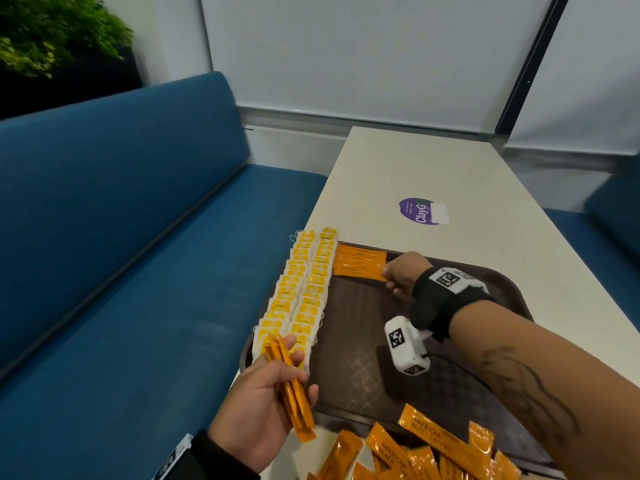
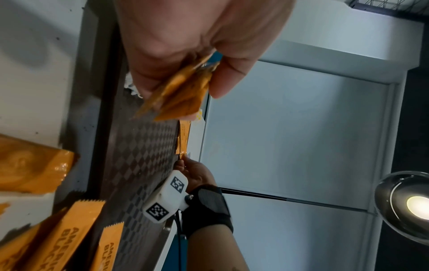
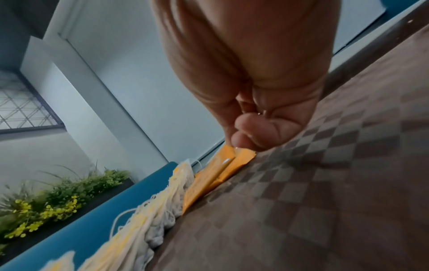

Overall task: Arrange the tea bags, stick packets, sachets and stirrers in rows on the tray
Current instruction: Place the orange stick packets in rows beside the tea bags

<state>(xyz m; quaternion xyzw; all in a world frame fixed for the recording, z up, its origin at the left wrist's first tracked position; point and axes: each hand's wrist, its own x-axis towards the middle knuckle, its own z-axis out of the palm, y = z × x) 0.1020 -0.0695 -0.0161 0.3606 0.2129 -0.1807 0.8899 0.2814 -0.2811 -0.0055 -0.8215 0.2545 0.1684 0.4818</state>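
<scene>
White table [image 1: 433, 174] runs lengthwise toward 12 o'clock, meeting pale blinds [image 1: 363, 57] at its far end; blue bench [image 1: 114, 216] lies along the 9 o'clock side, with a dark planter of green foliage [image 1: 52, 32] at 10 o'clock behind the bench back; purple round sticker [image 1: 417, 210] on the table top at 12 o'clock, beyond the tray. Brown tray [image 1: 363, 341] with a diamond-textured floor sits at the near end of the table; its 9 o'clock edge carries two overlapping rows of tea bags [image 1: 301, 292] with yellow tags, strings hanging past the rim. Orange stick packets [image 1: 358, 263] lie flat side by side at the tray's far corner, about 11 o'clock, just beside the tea bags. Right hand [image 1: 403, 271], fingers curled, pinches the right-hand end of those laid packets between thumb and fingertip; right wrist view confirms the pinch on the packet end. Left hand [image 1: 263, 389] at 7 o'clock grips a bundle of orange stick packets [image 1: 294, 393], thumb over the top, held above the tray's near-left corner. Loose pile of orange packets [image 1: 426, 452] at 6 o'clock, partly on the tray's near rim and partly on the table.
</scene>
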